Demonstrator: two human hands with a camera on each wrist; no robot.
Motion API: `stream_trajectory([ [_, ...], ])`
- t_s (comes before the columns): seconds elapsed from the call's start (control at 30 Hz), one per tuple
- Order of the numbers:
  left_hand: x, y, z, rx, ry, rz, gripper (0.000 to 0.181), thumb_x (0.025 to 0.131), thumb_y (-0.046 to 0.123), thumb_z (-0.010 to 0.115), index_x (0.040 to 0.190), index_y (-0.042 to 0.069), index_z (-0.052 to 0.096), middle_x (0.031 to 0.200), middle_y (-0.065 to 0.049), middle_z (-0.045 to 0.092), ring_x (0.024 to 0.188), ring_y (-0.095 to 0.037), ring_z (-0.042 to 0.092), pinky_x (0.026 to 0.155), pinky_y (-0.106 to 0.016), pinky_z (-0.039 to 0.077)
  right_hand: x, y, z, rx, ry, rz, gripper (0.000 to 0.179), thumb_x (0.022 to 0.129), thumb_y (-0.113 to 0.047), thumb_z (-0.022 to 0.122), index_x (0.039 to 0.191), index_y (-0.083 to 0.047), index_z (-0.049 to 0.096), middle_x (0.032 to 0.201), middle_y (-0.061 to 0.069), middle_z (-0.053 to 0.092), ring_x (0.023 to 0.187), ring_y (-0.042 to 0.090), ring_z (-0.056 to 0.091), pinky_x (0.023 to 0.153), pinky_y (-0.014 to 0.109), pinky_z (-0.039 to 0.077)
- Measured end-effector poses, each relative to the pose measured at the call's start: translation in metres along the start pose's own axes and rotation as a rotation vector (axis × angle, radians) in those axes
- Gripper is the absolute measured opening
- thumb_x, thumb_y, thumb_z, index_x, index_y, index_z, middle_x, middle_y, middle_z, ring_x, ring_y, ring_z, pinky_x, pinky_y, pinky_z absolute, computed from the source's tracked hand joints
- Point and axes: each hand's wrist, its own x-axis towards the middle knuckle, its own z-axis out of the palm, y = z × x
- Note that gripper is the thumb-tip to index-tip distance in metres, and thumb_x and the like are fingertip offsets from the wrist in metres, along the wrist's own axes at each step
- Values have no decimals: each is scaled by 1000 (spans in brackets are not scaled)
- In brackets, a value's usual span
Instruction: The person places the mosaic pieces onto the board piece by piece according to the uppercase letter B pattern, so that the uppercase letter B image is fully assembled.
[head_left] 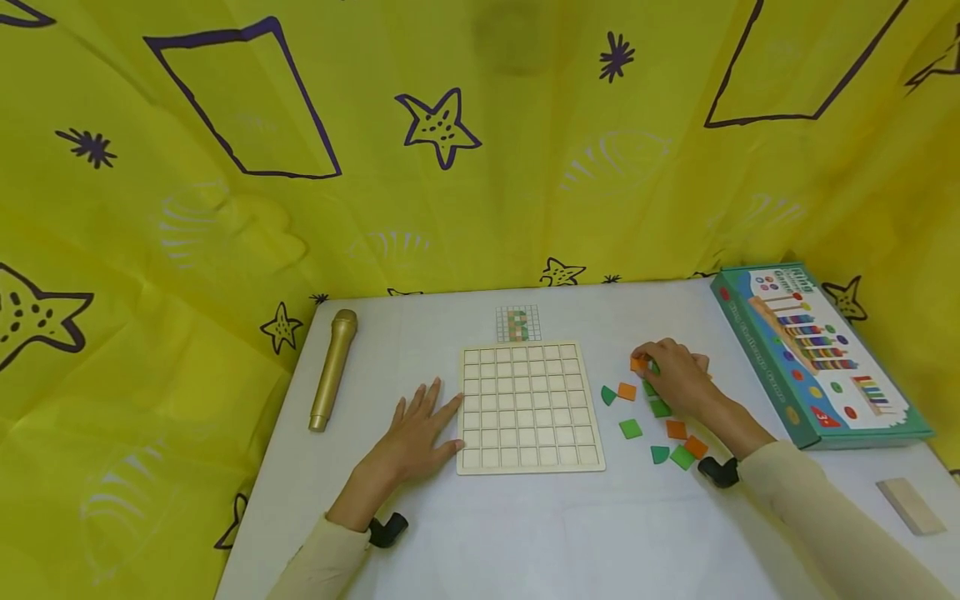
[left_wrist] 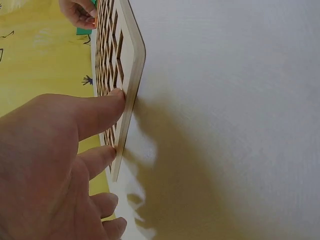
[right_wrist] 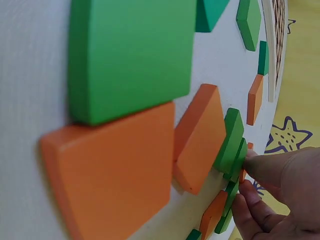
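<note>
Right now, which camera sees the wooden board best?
The head view, because there the wooden board shows its whole grid from above. The left wrist view shows it slanted, partly behind the left hand; the right wrist view has only a sliver.

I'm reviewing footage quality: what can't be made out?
Head view: green tiles, partly covered by the right hand.
Head view: pattern card, details too small.
Left wrist view: board, cut off by the top edge.
Right wrist view: held orange tile, partly hidden by the right hand.
</note>
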Motion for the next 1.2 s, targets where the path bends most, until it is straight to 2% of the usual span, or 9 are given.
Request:
stream_trajectory([
  [0.3,0,0,1,-33,-1,2,71,106,46,59,168,21,33,175,-21,18,161,-43,17,128,-65,18,7,0,7,6,17,6,30,106,-10,61,133,3,63,127,30,60,117,48,54,85,56,32],
  [0.47,-1,1,1,-42,8,1,71,106,45,60,167,21,33,174,-21,20,161,-43,18,128,-63,20,13,-2,7,21,6,12,32,107,-11,61,134,6,61,129,30,58,119,47,53,87,55,33],
  [0.8,-2,0,2,-53,15,-10,71,106,43,62,167,20,35,174,-20,21,162,-42,18,128,-62,20,24,-8,9,60,-26,18,33,109,-11,58,136,8,58,130,31,56,121,47,53,100,59,40],
  [1.03,-1,0,3,-41,9,-13,71,106,44,62,167,21,34,174,-20,20,162,-41,18,128,-62,21,34,-23,18,63,-30,7,36,109,-15,60,138,6,59,131,28,58,123,44,54,101,59,38],
  [1.2,-1,1,3,-44,7,-15,71,105,43,62,167,21,34,174,-20,21,162,-41,18,128,-62,21,41,-45,26,70,-34,-58,36,109,-17,61,137,4,61,134,27,59,127,43,54,102,59,39],
])
